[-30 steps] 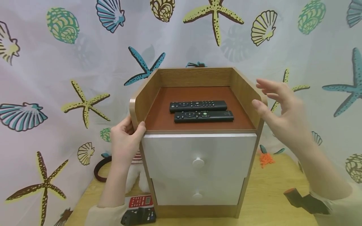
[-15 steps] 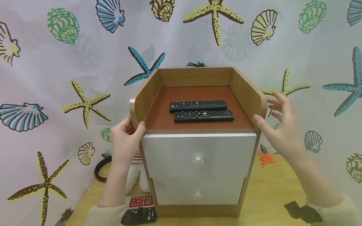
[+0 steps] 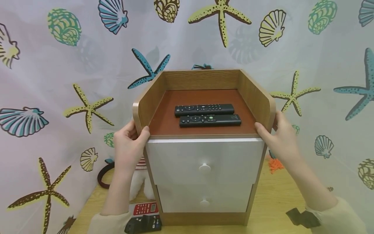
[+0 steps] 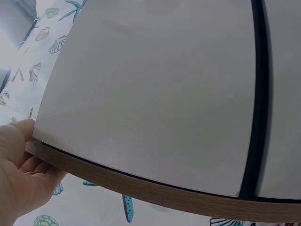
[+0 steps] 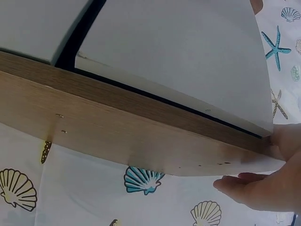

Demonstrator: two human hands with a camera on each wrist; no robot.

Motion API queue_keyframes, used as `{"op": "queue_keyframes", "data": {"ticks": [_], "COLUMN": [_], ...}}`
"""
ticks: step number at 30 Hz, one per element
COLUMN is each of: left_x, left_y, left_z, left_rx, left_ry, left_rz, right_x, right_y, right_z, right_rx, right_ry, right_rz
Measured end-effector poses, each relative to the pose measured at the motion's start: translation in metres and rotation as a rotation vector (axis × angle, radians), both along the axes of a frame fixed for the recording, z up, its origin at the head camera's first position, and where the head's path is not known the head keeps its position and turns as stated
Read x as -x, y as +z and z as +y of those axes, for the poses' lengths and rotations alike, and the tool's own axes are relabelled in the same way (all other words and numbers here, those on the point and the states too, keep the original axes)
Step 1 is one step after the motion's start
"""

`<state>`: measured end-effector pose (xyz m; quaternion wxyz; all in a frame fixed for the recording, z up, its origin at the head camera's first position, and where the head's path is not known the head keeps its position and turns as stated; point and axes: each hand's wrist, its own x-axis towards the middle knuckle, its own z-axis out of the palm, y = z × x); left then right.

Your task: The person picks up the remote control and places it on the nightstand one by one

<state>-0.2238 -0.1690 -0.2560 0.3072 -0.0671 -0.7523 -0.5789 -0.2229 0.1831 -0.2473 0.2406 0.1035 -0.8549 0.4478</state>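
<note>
A small wooden drawer cabinet (image 3: 181,159) with two white drawer fronts and round knobs stands upright before me. On its reddish-brown top lie two black remote controls, a rear one (image 3: 204,110) and a front one (image 3: 210,120), side by side. My left hand (image 3: 128,146) grips the left side panel, thumb at the front corner and fingers around the outside. The right hand (image 3: 281,139) holds the right panel likewise, its thumb on the inner front edge. In the right wrist view, the fingers (image 5: 249,188) lie along the panel's outer face.
Left of the cabinet, a red calculator (image 3: 145,208), a black remote-like device (image 3: 146,224), a white plush toy (image 3: 143,183) and a dark band (image 3: 102,177) are on the wooden table (image 3: 274,198). An orange piece (image 3: 275,165) lies at the right. A shell-patterned curtain (image 3: 87,65) hangs behind.
My right hand has come down and leftward from beside the right panel and now grips it. The left hand, cabinet and both remotes have stayed put.
</note>
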Motion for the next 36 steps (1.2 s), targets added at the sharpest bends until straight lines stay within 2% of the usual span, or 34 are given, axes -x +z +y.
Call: {"op": "queue_keyframes", "data": {"ticks": [7, 15, 23, 28, 32, 36], "left_x": [0.000, 0.000, 0.000, 0.000, 0.002, 0.000], "left_y": [-0.001, -0.002, -0.003, -0.004, -0.005, -0.008], "left_z": [0.000, 0.001, 0.000, 0.001, 0.004, 0.006], "left_rx": [-0.002, -0.001, -0.007, 0.014, -0.025, -0.092], "left_ry": [0.002, 0.010, 0.008, 0.025, 0.018, -0.029], "left_rz": [0.008, 0.011, 0.026, 0.060, 0.086, 0.089], "right_x": [0.000, 0.001, 0.002, 0.002, 0.001, 0.000], "right_y": [0.003, 0.000, -0.003, -0.003, -0.001, -0.001], "right_z": [-0.005, -0.009, -0.012, -0.014, -0.015, -0.015], "right_rx": [-0.074, -0.025, -0.027, -0.024, -0.004, 0.012], "right_ry": [-0.018, -0.039, -0.071, -0.065, -0.072, -0.074], "right_rz": [-0.041, -0.007, 0.029, 0.040, 0.048, 0.037]}}
